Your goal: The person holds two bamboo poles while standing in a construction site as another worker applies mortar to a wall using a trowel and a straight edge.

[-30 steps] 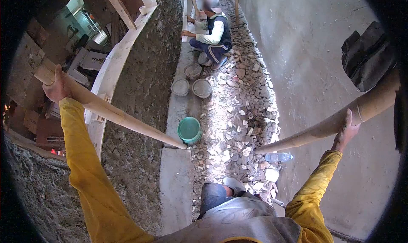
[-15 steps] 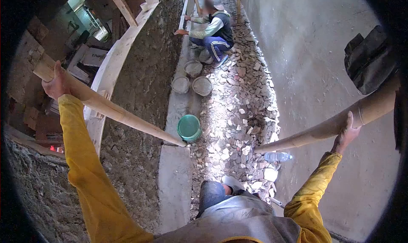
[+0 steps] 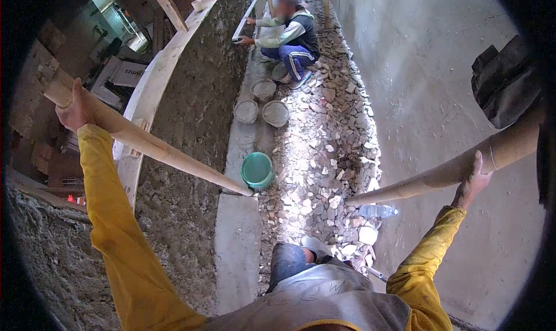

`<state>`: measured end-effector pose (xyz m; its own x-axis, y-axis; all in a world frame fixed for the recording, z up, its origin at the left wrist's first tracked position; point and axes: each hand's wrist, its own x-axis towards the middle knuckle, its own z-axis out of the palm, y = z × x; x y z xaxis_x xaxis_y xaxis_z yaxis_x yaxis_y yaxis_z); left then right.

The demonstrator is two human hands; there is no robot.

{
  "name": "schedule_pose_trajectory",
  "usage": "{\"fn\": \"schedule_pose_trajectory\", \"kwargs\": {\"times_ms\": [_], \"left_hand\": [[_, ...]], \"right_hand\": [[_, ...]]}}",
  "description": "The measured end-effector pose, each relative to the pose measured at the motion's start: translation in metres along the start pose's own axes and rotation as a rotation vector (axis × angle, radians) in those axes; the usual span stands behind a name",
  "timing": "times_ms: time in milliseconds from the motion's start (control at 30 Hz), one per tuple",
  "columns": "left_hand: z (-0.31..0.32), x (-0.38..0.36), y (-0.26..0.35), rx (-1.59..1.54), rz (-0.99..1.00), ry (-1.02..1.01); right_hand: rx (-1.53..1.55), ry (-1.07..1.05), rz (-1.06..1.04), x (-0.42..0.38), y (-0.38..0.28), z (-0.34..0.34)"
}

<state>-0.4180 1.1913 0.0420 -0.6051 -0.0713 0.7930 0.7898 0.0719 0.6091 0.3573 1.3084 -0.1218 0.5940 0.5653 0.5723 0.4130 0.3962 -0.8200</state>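
Observation:
My left hand [image 3: 76, 110] is wrapped round a thick bamboo pole [image 3: 156, 149], whose lower end meets the concrete ledge beside a green bucket [image 3: 257, 170]. On the other side, my right hand [image 3: 474, 183] grips a second bamboo pole [image 3: 428, 177], its fingers curled partly out of sight behind it. That pole's foot stands in the rubble close to a clear plastic bottle [image 3: 378, 211]. A dark cloth [image 3: 505, 82] hangs by the upper part of the right pole.
Ahead, a co-worker [image 3: 292, 39] squats and holds a long straightedge [image 3: 244, 19] against the rough wall [image 3: 191, 94]. Several mortar-filled buckets [image 3: 245, 111] stand behind them. Broken stones [image 3: 324, 140] cover the floor between the ledge [image 3: 237, 244] and the smooth right wall [image 3: 417, 88].
The co-worker's straightedge has tilted and its lower end has moved left, towards the wall. My hands stay on the two poles, with the view shifted very slightly.

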Motion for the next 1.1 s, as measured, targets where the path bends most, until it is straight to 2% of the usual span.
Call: {"fn": "schedule_pose_trajectory", "kwargs": {"times_ms": [267,367,433,533,667,967,1100], "left_hand": [[0.0,0.005,-0.008,-0.008,0.034,0.01],[0.0,0.002,-0.002,0.08,0.028,0.019],[0.0,-0.001,-0.001,-0.044,0.018,0.008],[0.001,0.003,-0.006,0.057,0.051,0.055],[0.002,0.004,-0.009,-0.032,0.014,0.008],[0.002,0.006,-0.009,0.087,0.02,0.056],[0.002,-0.001,0.001,-0.046,-0.003,0.024]], "right_hand": [[-0.006,0.009,-0.025,0.001,0.004,-0.001],[-0.023,0.023,-0.035,0.0,0.001,0.0],[-0.009,0.01,-0.029,-0.002,-0.002,0.001],[-0.001,0.002,-0.024,-0.001,-0.003,0.001],[0.037,0.01,0.003,-0.001,-0.001,0.001],[0.0,0.009,-0.036,-0.002,-0.003,0.001],[0.009,0.008,-0.034,0.001,0.003,0.0]]}}
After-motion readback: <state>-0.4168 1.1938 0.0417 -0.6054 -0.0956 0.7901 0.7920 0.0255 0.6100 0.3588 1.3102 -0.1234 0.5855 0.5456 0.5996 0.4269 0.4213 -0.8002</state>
